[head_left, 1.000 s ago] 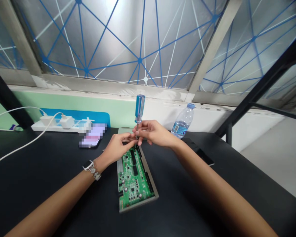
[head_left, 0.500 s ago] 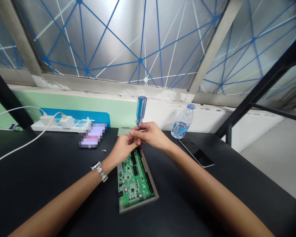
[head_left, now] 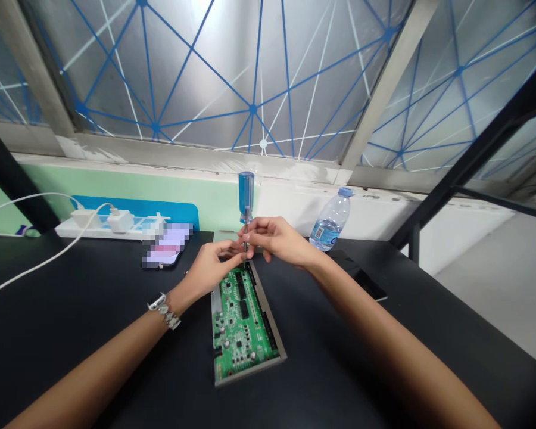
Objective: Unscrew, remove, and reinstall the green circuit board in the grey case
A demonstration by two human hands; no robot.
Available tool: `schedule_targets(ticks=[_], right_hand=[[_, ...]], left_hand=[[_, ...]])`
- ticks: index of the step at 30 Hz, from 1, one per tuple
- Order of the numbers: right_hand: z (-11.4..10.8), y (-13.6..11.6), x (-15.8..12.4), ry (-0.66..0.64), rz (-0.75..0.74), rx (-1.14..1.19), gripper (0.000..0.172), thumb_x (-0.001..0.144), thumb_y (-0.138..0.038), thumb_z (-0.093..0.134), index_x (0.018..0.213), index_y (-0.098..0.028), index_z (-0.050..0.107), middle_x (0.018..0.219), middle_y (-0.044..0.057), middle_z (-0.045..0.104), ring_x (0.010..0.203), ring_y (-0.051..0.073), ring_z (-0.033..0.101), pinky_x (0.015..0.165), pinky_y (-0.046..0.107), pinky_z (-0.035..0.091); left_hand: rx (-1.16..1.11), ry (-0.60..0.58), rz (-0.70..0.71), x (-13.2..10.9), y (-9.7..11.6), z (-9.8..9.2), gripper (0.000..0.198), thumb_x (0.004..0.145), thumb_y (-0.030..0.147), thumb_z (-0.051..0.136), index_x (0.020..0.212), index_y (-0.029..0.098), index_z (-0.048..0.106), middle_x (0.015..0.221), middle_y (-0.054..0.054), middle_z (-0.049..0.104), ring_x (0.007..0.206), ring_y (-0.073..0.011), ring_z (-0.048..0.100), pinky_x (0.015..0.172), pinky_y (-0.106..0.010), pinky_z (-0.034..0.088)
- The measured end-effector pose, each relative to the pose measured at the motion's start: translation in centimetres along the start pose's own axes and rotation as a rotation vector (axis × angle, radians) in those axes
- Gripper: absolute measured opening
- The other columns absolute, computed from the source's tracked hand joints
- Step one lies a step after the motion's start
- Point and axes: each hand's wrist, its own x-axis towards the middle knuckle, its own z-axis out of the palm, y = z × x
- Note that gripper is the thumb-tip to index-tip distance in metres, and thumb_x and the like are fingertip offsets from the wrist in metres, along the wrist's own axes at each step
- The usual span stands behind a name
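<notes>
Well, the right hand [head_left: 274,238] pinches the screwdriver [head_left: 246,193] by its rod; the left hand [head_left: 209,266], I can't tell its grip. Best turn gently, standing straight on the green board [head_left: 236,329].

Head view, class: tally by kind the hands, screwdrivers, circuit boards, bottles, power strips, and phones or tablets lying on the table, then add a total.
Hands: 2 (left hand, right hand)
Screwdriver: 1
Circuit board: 1
Bottle: 1
Power strip: 1
Phones or tablets: 2 (phone, dark-screened device)
Total: 8
</notes>
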Motion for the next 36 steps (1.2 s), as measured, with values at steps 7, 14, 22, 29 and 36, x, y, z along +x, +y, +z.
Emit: schedule_targets(ticks=[7, 14, 22, 29, 36], right_hand=[[0.9, 0.2, -0.2, 0.091, -0.044, -0.237, 0.021, 0.081, -0.032, 0.071, 0.091, -0.014, 0.068, 0.068, 0.000, 0.067, 0.059, 0.012, 0.063, 0.050, 0.020, 0.045], [0.6, 0.8, -0.1, 0.196, -0.068, -0.466, 0.019, 0.084, -0.029, 0.066, 0.072, -0.014, 0.068, 0.063, 0.003, 0.069, 0.058, 0.015, 0.065, 0.052, 0.022, 0.048], [0.1, -0.3, -0.5, 0.136, 0.017, -0.270, 0.013, 0.087, -0.025, 0.063, 0.086, -0.013, 0.068, 0.075, 0.006, 0.072, 0.064, 0.015, 0.069, 0.058, 0.024, 0.057], [0.0, 0.7, -2.9, 0.246, 0.051, 0.107, 0.026, 0.084, -0.034, 0.071, 0.098, -0.013, 0.064, 0.096, 0.012, 0.075, 0.084, 0.021, 0.075, 0.073, 0.032, 0.062], [1.6, 5.2, -6.6, 0.417, 0.160, 0.605, 0.023, 0.079, -0.031, 0.077, 0.093, -0.017, 0.066, 0.103, 0.011, 0.077, 0.092, 0.023, 0.075, 0.086, 0.038, 0.059]], left_hand=[[0.089, 0.054, 0.004, 0.7, -1.0, 1.5, 0.025, 0.087, 0.037, 0.066, 0.085, 0.013, 0.070, 0.086, -0.006, 0.076, 0.084, -0.0250, 0.071, 0.075, -0.032, 0.053], [0.250, 0.053, 0.050, 0.1, -0.1, 1.2, 0.018, 0.086, 0.032, 0.065, 0.095, 0.018, 0.073, 0.094, -0.004, 0.077, 0.090, -0.0241, 0.071, 0.082, -0.033, 0.053], [0.417, 0.052, 0.025, -1.7, 0.9, -1.4, 0.019, 0.090, 0.033, 0.059, 0.101, 0.023, 0.070, 0.105, -0.004, 0.075, 0.099, -0.0234, 0.068, 0.089, -0.037, 0.051], [0.517, -0.005, 0.097, -4.0, 0.6, -2.8, 0.023, 0.089, 0.031, 0.062, 0.110, 0.023, 0.065, 0.107, -0.007, 0.069, 0.098, -0.0230, 0.064, 0.088, -0.041, 0.051], [0.552, -0.086, 0.135, -4.5, 1.0, -3.1, 0.016, 0.089, 0.026, 0.062, 0.105, 0.023, 0.064, 0.104, -0.005, 0.066, 0.100, -0.0230, 0.060, 0.089, -0.042, 0.048]])
